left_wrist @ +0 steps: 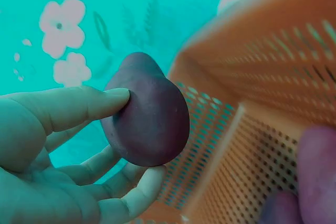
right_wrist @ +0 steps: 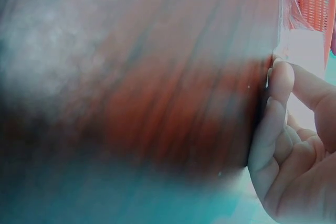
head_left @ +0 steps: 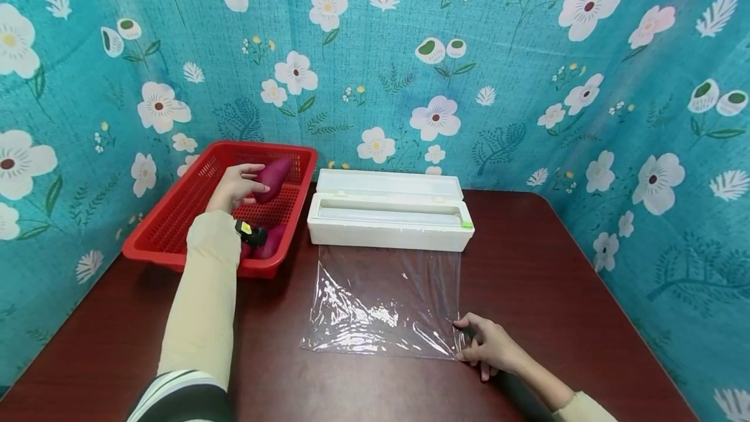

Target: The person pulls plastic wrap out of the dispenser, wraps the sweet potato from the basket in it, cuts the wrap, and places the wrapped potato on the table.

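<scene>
In the head view my left hand (head_left: 236, 184) holds a purple sweet potato (head_left: 273, 179) above the red plastic basket (head_left: 219, 148). Close up in the left wrist view, the thumb (left_wrist: 100, 106) presses one side of the sweet potato (left_wrist: 149, 114) and the fingers support it from below. At the lower right, my right hand (head_left: 489, 347) pinches the near right corner of a clear sheet of cling film (head_left: 381, 311). The film runs out from a white dispenser box (head_left: 389, 236) with its lid raised. In the right wrist view the right hand's (right_wrist: 294, 140) thumb and forefinger meet at the film's edge.
More purple sweet potatoes (head_left: 271, 243) lie in the near right part of the basket. A green tab (head_left: 467, 224) sits on the dispenser's right end. The dark red-brown table (head_left: 515, 266) meets a blue flowered cloth (head_left: 363, 83) behind and at both sides.
</scene>
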Demonstrator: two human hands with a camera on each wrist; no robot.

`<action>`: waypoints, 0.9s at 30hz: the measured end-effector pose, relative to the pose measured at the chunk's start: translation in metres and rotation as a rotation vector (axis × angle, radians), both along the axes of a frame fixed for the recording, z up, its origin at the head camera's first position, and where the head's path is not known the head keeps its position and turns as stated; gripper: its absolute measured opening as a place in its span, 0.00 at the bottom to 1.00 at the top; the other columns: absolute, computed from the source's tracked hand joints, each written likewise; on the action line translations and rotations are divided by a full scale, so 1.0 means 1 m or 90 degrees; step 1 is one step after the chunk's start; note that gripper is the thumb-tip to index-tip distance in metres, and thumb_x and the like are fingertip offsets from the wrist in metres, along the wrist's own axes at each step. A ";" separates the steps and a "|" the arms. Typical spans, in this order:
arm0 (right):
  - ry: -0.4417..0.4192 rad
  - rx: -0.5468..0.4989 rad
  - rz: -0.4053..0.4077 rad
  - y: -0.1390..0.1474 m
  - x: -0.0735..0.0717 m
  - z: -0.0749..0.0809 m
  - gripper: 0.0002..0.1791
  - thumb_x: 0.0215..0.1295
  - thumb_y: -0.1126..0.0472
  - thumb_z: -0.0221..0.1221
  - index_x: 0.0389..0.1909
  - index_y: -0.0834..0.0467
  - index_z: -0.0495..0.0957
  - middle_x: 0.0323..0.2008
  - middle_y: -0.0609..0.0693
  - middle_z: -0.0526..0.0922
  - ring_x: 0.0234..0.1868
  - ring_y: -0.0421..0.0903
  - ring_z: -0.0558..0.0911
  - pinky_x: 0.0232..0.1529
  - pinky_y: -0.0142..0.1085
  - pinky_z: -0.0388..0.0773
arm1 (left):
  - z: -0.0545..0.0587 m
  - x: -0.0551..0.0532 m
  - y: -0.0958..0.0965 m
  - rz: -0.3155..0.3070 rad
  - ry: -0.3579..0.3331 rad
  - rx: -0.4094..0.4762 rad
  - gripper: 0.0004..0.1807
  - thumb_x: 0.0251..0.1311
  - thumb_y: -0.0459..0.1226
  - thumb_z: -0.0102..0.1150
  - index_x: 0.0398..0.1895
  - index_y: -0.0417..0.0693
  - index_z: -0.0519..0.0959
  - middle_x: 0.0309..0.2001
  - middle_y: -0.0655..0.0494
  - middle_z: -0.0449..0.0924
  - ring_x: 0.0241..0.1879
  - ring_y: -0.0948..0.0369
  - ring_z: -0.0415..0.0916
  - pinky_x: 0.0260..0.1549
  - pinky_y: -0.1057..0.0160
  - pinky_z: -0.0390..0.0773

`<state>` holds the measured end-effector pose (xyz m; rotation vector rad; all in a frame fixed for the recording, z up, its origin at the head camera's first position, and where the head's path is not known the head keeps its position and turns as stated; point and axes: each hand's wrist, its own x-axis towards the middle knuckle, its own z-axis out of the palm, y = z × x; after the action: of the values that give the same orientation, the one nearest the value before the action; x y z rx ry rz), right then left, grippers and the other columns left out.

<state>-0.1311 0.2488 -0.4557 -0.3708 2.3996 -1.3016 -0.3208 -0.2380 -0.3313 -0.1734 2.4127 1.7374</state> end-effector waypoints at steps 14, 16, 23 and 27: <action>-0.004 -0.004 -0.006 0.000 0.001 0.000 0.28 0.45 0.64 0.66 0.48 0.64 0.68 0.12 0.53 0.72 0.07 0.48 0.74 0.04 0.38 0.67 | 0.036 0.014 0.044 -0.050 0.108 -0.024 0.32 0.54 0.26 0.56 0.64 0.47 0.62 0.60 0.42 0.60 0.53 0.47 0.62 0.44 0.50 0.71; -0.010 -0.008 -0.009 0.000 0.001 0.000 0.28 0.45 0.64 0.66 0.49 0.64 0.68 0.12 0.53 0.72 0.07 0.48 0.73 0.04 0.39 0.68 | 0.039 0.018 0.054 -0.075 0.131 -0.038 0.32 0.53 0.26 0.57 0.63 0.47 0.63 0.59 0.42 0.61 0.52 0.47 0.63 0.43 0.49 0.71; -0.019 -0.018 -0.006 0.001 0.001 0.000 0.28 0.46 0.64 0.66 0.49 0.65 0.68 0.12 0.54 0.72 0.07 0.48 0.73 0.05 0.39 0.68 | 0.040 0.032 0.079 -0.145 0.197 -0.087 0.31 0.51 0.26 0.59 0.61 0.45 0.66 0.55 0.41 0.66 0.50 0.48 0.66 0.41 0.50 0.73; -0.021 -0.019 -0.007 0.000 0.001 0.001 0.28 0.45 0.65 0.66 0.49 0.65 0.68 0.12 0.54 0.72 0.06 0.47 0.73 0.04 0.37 0.68 | 0.037 0.036 0.089 -0.206 0.216 -0.103 0.30 0.51 0.26 0.59 0.60 0.45 0.67 0.56 0.44 0.65 0.50 0.49 0.66 0.40 0.52 0.74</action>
<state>-0.1305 0.2491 -0.4547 -0.3427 2.3608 -1.3386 -0.2844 -0.1487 -0.2943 0.5048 2.6250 1.5265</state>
